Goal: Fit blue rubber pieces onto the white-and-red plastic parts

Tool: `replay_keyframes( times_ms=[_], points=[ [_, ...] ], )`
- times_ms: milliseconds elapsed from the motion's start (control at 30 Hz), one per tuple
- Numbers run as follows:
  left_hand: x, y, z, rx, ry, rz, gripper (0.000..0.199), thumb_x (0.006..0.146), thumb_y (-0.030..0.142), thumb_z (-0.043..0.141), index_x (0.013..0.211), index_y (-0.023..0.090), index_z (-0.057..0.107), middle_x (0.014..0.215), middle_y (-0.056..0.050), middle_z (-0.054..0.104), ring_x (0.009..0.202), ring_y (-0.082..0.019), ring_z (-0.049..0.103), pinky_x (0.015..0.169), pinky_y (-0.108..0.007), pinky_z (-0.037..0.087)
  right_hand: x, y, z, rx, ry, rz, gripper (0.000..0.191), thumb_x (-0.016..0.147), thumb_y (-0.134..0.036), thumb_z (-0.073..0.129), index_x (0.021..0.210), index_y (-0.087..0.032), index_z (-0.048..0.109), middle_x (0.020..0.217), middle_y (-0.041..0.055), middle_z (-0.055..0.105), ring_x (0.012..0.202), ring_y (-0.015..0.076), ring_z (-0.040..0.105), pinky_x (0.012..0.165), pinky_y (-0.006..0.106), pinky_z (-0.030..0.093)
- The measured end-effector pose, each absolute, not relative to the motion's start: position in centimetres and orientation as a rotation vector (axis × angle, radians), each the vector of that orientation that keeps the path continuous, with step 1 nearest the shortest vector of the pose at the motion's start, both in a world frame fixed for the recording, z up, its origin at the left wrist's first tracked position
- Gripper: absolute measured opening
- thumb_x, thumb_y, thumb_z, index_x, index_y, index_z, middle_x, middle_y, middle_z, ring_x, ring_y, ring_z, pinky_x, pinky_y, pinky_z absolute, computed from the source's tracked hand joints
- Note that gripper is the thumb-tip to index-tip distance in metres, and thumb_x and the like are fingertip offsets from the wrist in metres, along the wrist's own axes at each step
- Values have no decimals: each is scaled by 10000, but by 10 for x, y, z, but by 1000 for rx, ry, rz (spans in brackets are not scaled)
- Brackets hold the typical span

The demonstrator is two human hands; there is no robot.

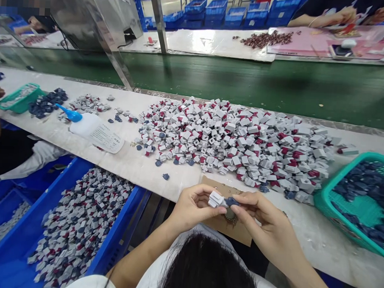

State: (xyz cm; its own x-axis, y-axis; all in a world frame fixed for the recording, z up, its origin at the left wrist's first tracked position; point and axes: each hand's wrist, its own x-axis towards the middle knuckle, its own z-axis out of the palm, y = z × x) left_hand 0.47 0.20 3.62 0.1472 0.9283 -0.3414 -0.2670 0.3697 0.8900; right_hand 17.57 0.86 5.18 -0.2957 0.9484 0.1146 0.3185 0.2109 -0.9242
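Between thumb and fingers, my left hand (194,203) grips a small light-grey plastic part (216,200). My right hand (261,213) pinches a dark blue plastic piece (231,201) against the right end of that grey part. Both hands are above a piece of brown cardboard (243,234) at the table's near edge. Just beyond them spreads a large heap of grey parts with dark red bits (227,137). A few loose dark blue pieces (166,176) lie along the heap's near side.
At the right stands a green basket (323,193) of dark blue pieces. A white bottle with a blue nozzle (98,131) lies to the left. Below left is a blue bin (93,263) of assembled parts. A green conveyor belt (245,80) runs behind; other people work nearby.
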Motion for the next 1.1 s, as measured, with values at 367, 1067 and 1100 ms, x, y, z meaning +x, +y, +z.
replay_keyframes(
  times_ms=[367,1067,1100],
  points=[
    [-2,-1,48,1175,1077,948,235,615,213,783,797,124,664,759,-35,696,666,-112,624,607,-179,480,197,23,62,-1006,-2194,1167,134,918,-248,485,902,-201,609,846,27,640,758,136,611,656,220,487],
    [19,10,32,1553,817,956,203,771,385,488,736,211,390,582,35,426,506,-112,379,512,-255,322,150,50,71,-1131,-1357,1449,451,859,-602,455,889,-186,626,814,35,628,771,143,600,678,241,500],
    [22,11,31,1581,818,1011,221,804,411,436,715,212,392,595,16,445,543,-133,415,555,-274,354,143,49,71,-1129,-1284,1555,477,842,-624,462,883,-177,620,808,40,636,771,148,611,703,253,509]
  ],
)
